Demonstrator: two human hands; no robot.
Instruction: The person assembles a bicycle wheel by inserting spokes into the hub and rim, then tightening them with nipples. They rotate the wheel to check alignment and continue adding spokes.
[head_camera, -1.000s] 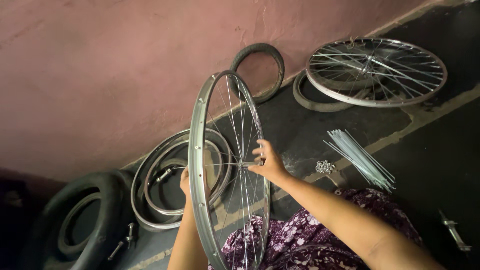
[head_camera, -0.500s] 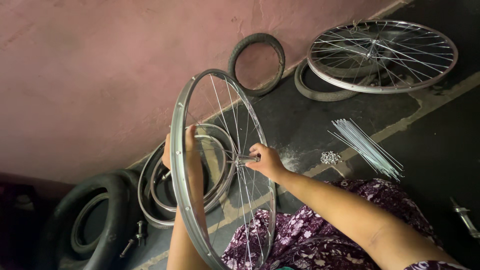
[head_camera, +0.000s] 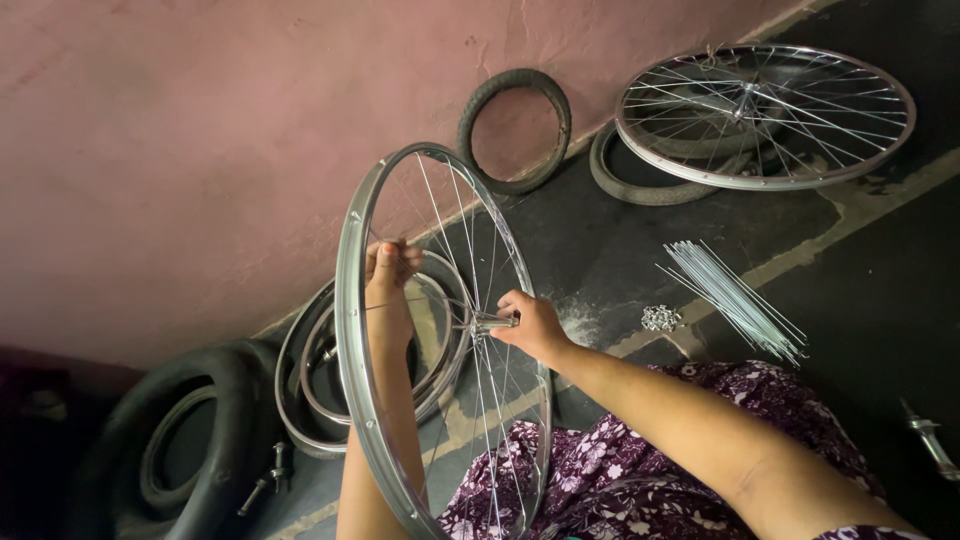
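Note:
A silver bicycle wheel rim (head_camera: 350, 330) with thin spokes stands upright in front of me, resting near my lap. My left hand (head_camera: 390, 275) reaches up behind the rim, its fingers pinching a spoke close to the rim. My right hand (head_camera: 530, 325) grips the hub axle (head_camera: 490, 322) at the wheel's centre. A purple flowered garment (head_camera: 600, 470) covers my legs below the wheel.
A bundle of loose spokes (head_camera: 735, 300) and a small pile of nipples (head_camera: 660, 318) lie on the dark floor to the right. A spoked wheel (head_camera: 765, 115) rests on a tyre at the back. A small tyre (head_camera: 515, 130) leans on the pink wall. Tyres and rims (head_camera: 200, 430) lie left.
The wheel has turned and tilted more to the left. My left hand rose from the hub's level up along a spoke toward the rim. My right hand stays at the hub.

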